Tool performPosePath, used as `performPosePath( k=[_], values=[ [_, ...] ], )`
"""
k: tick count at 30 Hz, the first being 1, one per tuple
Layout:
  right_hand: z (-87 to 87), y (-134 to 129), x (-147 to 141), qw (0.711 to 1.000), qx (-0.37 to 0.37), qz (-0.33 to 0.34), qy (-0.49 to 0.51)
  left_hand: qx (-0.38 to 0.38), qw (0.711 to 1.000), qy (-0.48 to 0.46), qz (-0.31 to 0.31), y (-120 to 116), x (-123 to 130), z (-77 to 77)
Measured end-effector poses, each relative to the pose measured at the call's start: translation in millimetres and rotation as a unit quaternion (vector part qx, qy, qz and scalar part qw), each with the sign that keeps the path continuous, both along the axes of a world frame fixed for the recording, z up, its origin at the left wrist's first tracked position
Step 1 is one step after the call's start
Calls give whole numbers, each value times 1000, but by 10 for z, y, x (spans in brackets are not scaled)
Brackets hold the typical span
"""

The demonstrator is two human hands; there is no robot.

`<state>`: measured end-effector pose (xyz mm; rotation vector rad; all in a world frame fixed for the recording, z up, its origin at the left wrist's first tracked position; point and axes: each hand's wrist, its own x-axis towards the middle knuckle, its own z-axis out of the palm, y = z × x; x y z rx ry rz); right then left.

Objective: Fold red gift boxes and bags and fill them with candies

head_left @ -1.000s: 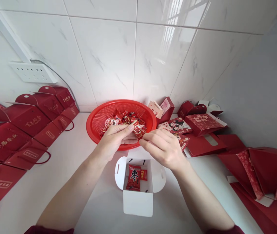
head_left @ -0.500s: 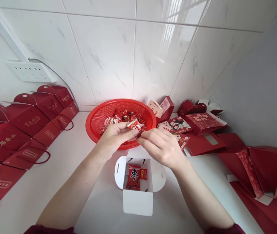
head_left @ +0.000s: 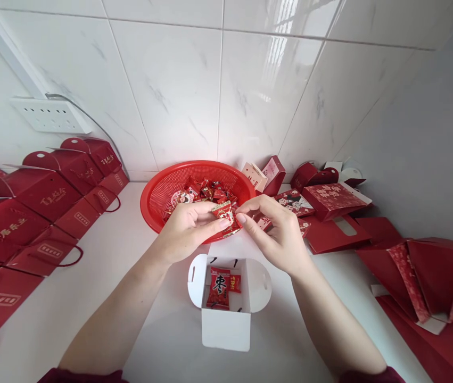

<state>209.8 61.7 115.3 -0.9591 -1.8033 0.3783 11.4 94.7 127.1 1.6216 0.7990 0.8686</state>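
Observation:
Between the thumb and fingers of my left hand [head_left: 188, 226] is a small red and gold wrapped candy [head_left: 223, 211]. My right hand [head_left: 276, 229] is just right of it, thumb and forefinger pinched close together; whether anything small is between them is hidden. Both hands are over the front rim of a red plastic basket [head_left: 160, 183] that holds many red wrapped candies. Nearer to me stands an open white box [head_left: 226, 330] with its flaps spread. Inside lie a large red packet [head_left: 219, 290] and a smaller red packet [head_left: 235, 283].
Rows of closed red gift boxes [head_left: 52, 197] with cord handles line the left side. Folded and flat red boxes [head_left: 332, 201] are piled on the right. A tiled wall with a socket strip [head_left: 50, 115] rises behind the white table [head_left: 154, 346].
My right hand has turned and drawn slightly right, its thumb now showing. The candy in my left hand has tilted and shows more of its face.

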Motion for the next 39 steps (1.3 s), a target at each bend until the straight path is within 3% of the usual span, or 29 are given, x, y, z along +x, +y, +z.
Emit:
performPosePath(
  k=[6,13,18,22,29,34,39],
  values=[
    [-41,26,11,986,-129,69,75,22,999,21,23,2,0,-36],
    [-104,70,-3,977,-134,90,140,64,994,66,64,-24,36,-36],
    [-139,81,-34,970,-142,113,162,104,989,93,47,-39,41,5],
    [-153,85,-62,971,-149,109,152,120,986,111,40,-52,33,0],
    [-202,74,-110,982,-143,57,106,191,957,192,106,-79,105,-43],
    [-200,61,-79,988,-121,54,77,213,945,213,127,-92,151,-59],
    [-96,12,42,995,-86,43,3,224,954,175,92,-100,144,-50]
  ],
)
